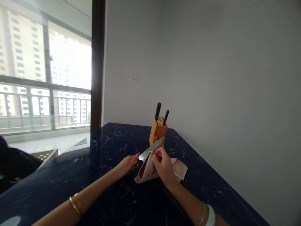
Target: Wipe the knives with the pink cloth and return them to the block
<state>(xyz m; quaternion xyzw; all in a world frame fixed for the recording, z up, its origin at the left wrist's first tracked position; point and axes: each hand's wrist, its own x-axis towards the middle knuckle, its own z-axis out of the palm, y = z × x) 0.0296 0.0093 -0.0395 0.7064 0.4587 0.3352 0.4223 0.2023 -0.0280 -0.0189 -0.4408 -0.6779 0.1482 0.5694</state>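
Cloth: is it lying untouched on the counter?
No, the right hand grips the cloth against the blade of the knife held by the left hand.

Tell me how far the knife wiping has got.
Done: two black-handled knives already stand in the wooden block. In hand: the left hand grips a knife while the right hand presses a pinkish cloth against its blade. Left: that knife is not yet in the block.

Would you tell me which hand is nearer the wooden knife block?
Right. The right hand, on the cloth, is just in front of the knife block; the left hand, holding the knife, is farther left.
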